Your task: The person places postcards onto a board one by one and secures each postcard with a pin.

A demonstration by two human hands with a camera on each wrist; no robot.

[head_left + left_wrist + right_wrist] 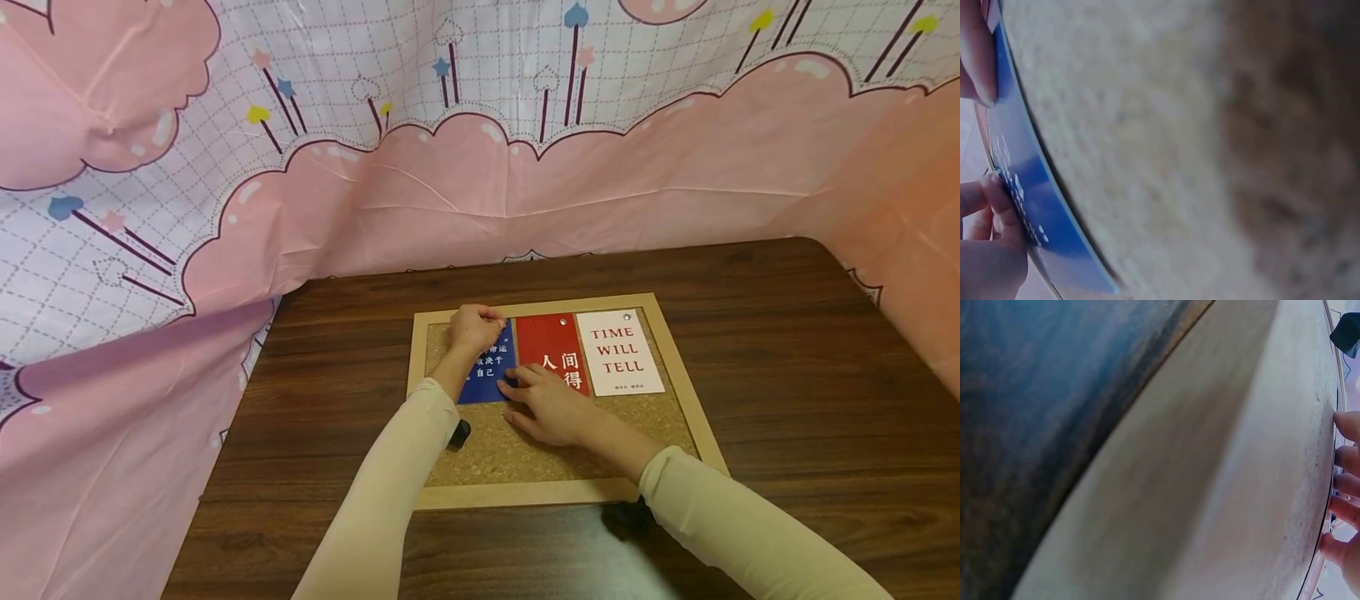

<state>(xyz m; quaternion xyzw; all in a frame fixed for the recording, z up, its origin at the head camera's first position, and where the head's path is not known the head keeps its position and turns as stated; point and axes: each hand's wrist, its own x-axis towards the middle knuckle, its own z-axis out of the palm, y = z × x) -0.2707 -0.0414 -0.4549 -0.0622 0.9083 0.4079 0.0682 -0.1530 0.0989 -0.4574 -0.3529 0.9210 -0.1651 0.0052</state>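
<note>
A blue card (489, 371) with white characters lies on a cork board (480, 450), left of a red card (542, 333) and a white card (618, 354). At the blue card's top right corner, my left hand (474, 329) pinches a small thumbtack, mostly hidden by the fingertips. The left wrist view shows these pinching fingers (1004, 215) against the blue card (1041, 187). My right hand (551, 404) rests with spread fingers over the lower blue and red cards. Its fingers (1347, 509) touch the board side in the right wrist view.
A light wooden frame (570, 492) surrounds the cork. Silver round tacks hold the red card's tack (563, 322) corner and the white card's tack (627, 317) corner. The board lies on a dark wooden table (787, 358), with a patterned pink curtain (525, 183) behind.
</note>
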